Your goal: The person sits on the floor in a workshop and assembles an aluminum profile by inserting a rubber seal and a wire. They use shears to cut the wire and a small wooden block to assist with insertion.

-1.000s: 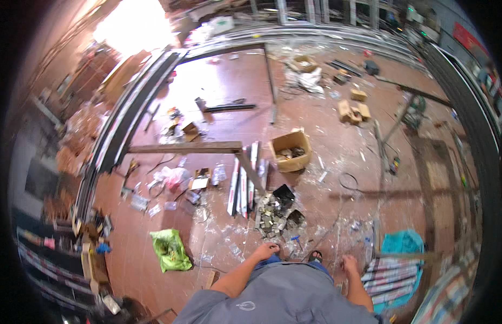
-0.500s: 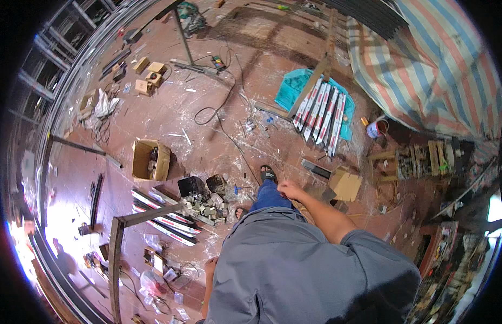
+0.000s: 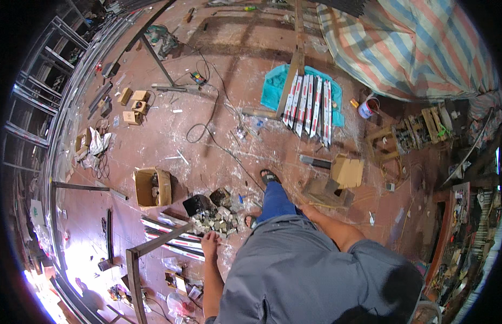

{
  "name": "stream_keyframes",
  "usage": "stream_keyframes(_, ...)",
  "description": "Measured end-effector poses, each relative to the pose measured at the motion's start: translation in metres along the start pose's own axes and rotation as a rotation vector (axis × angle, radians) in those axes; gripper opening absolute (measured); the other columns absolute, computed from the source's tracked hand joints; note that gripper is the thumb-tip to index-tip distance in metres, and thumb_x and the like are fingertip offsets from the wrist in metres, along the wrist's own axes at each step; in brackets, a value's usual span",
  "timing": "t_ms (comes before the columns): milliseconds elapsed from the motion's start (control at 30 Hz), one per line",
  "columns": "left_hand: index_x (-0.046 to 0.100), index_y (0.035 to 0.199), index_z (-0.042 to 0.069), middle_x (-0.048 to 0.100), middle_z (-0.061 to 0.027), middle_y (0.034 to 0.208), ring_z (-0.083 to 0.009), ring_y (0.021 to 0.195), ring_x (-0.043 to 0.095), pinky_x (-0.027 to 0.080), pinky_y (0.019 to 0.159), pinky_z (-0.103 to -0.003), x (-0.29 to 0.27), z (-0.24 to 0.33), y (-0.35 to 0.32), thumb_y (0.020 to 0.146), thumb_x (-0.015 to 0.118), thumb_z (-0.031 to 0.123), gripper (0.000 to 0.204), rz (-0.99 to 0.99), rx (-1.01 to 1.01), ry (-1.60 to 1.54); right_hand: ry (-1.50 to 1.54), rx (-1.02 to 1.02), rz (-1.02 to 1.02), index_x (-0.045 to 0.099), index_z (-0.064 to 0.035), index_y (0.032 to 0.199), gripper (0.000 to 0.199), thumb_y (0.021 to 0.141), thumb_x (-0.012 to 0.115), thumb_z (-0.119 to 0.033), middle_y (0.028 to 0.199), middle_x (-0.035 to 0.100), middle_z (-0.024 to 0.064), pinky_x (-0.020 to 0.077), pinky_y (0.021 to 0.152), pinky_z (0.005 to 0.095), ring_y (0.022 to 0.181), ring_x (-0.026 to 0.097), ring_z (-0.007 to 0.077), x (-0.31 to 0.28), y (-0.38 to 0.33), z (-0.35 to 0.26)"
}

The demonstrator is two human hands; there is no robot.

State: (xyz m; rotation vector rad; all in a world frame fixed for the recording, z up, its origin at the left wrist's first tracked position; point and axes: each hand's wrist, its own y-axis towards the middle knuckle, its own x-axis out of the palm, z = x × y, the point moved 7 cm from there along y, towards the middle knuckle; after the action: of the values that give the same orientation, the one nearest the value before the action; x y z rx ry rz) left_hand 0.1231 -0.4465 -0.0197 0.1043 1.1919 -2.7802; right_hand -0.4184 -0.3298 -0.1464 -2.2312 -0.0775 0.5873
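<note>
Compared with a second ago the view has swung round: the striped tarpaulin point(image 3: 418, 48) and the teal cloth point(image 3: 272, 89) with its row of red-and-white metal strips point(image 3: 310, 105) now lie ahead, where the open cardboard box point(image 3: 152, 187) sat before. The person is walking across the red floor point(image 3: 229, 129), one sandalled foot point(image 3: 270, 176) forward. The left hand point(image 3: 210, 244) hangs empty, fingers loosely open, above the pile of small metal brackets point(image 3: 216, 218) and the strips beside it. The right hand is hidden behind the grey shirt point(image 3: 310, 270), so I cannot tell its state; only the forearm point(image 3: 332, 227) shows. Nothing is picked up yet.
</note>
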Motion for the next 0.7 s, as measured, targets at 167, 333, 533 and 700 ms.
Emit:
stream_keyframes(167, 0.072, 0.1, 0.001, 0.068, -0.004, 0.08, -0.013, 0.062, 0.064, 0.046, 0.052, -0.027, 0.033, -0.011, -0.008, 0.101, 0.069, 0.03, 0.029, -0.092, 0.008, 0.161, -0.168, -0.011, 0.047, 0.079, -0.0082, 0.106, 0.034, 0.091, 0.062, -0.034, 0.112, 0.075, 0.0203, 0.0541, 0.093, 0.0462, 0.105, 0.071, 0.0395, -0.056, -0.013, -0.075)
stream_keyframes(333, 0.071, 0.114, -0.002, 0.07, -0.0089, 0.08, -0.0185, 0.061, 0.068, 0.047, 0.048, -0.03, 0.046, -0.027, -0.035, 0.098, 0.072, 0.03, 0.036, 0.004, -0.123, 0.277, -0.285, 0.064, -0.019, 0.079, -0.0081, 0.111, 0.036, 0.093, 0.065, -0.036, 0.111, 0.078, 0.0148, 0.0555, 0.092, 0.0433, 0.103, 0.073, 0.0326, -0.094, 0.044, -0.099)
stream_keyframes(533, 0.07, 0.108, 0.0, 0.071, -0.0094, 0.084, -0.0207, 0.063, 0.071, 0.047, 0.045, -0.031, 0.068, -0.076, -0.045, 0.098, 0.07, 0.029, 0.03, 0.252, -0.465, -0.027, 0.106, 0.199, -0.213, 0.078, -0.0072, 0.109, 0.025, 0.097, 0.069, -0.027, 0.088, 0.076, 0.0079, 0.0552, 0.063, 0.0336, 0.071, 0.071, 0.0156, -0.158, 0.113, -0.169)
stream_keyframes(700, 0.072, 0.108, 0.001, 0.073, -0.0094, 0.089, -0.0189, 0.069, 0.071, 0.049, 0.052, -0.028, 0.173, -0.008, -0.005, 0.1, 0.069, 0.027, 0.028, 0.205, -0.318, -0.187, 0.123, 0.065, -0.221, 0.073, -0.0036, 0.117, 0.029, 0.092, 0.074, -0.02, 0.079, 0.073, 0.0051, 0.0521, 0.058, 0.0319, 0.064, 0.068, 0.0143, -0.222, 0.203, -0.2)
